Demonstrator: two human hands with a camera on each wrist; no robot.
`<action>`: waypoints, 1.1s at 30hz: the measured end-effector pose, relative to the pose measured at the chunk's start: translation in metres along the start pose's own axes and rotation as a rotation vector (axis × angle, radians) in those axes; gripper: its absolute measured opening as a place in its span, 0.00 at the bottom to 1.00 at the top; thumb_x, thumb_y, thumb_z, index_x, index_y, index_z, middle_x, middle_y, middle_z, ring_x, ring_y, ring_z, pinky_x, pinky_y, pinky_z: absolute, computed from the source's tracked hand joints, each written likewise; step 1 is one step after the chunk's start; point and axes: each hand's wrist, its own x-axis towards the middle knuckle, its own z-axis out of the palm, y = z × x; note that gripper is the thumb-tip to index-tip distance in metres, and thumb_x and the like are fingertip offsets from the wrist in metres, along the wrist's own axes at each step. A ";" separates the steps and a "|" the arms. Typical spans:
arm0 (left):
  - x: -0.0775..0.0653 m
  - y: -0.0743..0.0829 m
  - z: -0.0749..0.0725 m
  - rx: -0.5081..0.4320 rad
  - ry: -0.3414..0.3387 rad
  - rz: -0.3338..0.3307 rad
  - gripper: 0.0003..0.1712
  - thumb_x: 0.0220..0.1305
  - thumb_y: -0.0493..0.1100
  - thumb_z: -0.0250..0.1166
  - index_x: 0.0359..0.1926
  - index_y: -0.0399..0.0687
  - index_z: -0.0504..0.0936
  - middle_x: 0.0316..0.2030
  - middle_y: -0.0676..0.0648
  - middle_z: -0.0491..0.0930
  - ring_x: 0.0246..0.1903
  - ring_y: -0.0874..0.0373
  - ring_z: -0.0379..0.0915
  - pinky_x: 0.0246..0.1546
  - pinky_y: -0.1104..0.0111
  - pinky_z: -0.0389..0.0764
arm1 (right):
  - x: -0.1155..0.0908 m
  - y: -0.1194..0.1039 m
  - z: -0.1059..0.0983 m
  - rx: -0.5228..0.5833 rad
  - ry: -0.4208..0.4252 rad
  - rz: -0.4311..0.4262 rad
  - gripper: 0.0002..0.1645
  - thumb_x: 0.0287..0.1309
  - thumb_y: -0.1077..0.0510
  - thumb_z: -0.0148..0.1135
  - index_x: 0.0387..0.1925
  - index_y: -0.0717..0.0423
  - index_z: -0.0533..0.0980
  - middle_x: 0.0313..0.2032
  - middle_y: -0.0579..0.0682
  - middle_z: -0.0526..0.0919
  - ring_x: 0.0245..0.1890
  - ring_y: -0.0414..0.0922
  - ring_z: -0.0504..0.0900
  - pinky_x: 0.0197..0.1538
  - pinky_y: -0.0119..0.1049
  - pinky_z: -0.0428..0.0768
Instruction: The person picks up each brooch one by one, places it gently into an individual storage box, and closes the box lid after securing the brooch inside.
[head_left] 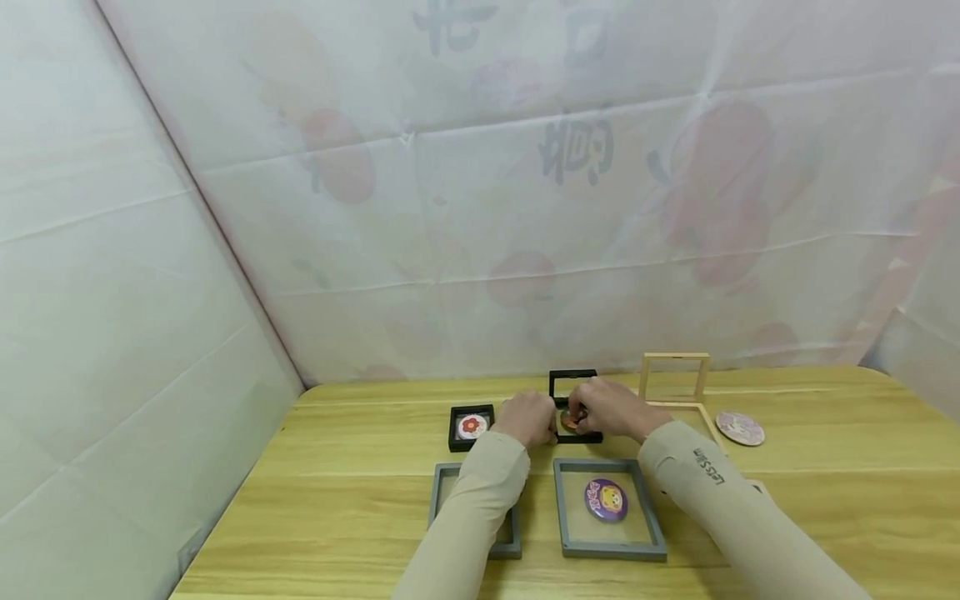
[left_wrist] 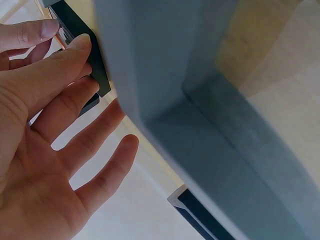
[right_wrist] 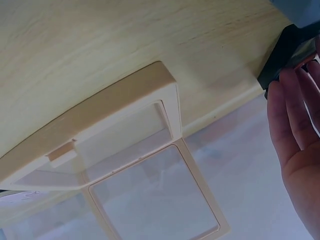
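Note:
A small black display frame (head_left: 581, 438) stands at the back of the table with its lid raised. My left hand (head_left: 528, 417) pinches its left edge between thumb and index finger; in the left wrist view, the other fingers of that hand (left_wrist: 55, 120) are spread. From the right, my right hand (head_left: 609, 407) holds a round reddish badge (head_left: 567, 421) by its rim, inside the black frame's lower half. The fingertips partly cover the badge. In the right wrist view, my right hand (right_wrist: 300, 135) is at the right edge, beside the black frame (right_wrist: 280, 55).
Left of the hands sits another black frame (head_left: 453, 443) with a flower badge (head_left: 472, 427). Nearer are two grey frames, the right one (head_left: 615, 551) bearing a purple badge (head_left: 606, 500). An opened cream frame (head_left: 677, 357) and a pale round badge (head_left: 741, 428) lie right.

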 end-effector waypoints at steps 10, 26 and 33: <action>0.000 0.000 -0.002 0.030 -0.018 -0.003 0.07 0.56 0.47 0.79 0.27 0.53 0.90 0.25 0.56 0.83 0.23 0.65 0.74 0.26 0.69 0.81 | -0.002 -0.001 0.001 -0.022 0.027 -0.034 0.06 0.58 0.70 0.67 0.30 0.59 0.86 0.32 0.49 0.85 0.28 0.39 0.81 0.32 0.33 0.81; -0.004 -0.014 -0.014 -0.084 0.028 0.042 0.08 0.70 0.45 0.67 0.36 0.52 0.92 0.30 0.58 0.86 0.24 0.68 0.73 0.27 0.73 0.75 | -0.011 0.010 -0.007 0.066 0.131 -0.023 0.09 0.59 0.67 0.70 0.25 0.56 0.83 0.23 0.43 0.80 0.21 0.35 0.73 0.26 0.33 0.76; -0.003 -0.020 -0.015 -0.249 0.152 -0.059 0.15 0.72 0.46 0.65 0.31 0.44 0.91 0.18 0.55 0.79 0.13 0.66 0.61 0.18 0.73 0.64 | -0.019 0.022 -0.019 0.178 0.145 0.103 0.13 0.64 0.61 0.68 0.23 0.59 0.81 0.20 0.47 0.79 0.18 0.38 0.70 0.24 0.34 0.71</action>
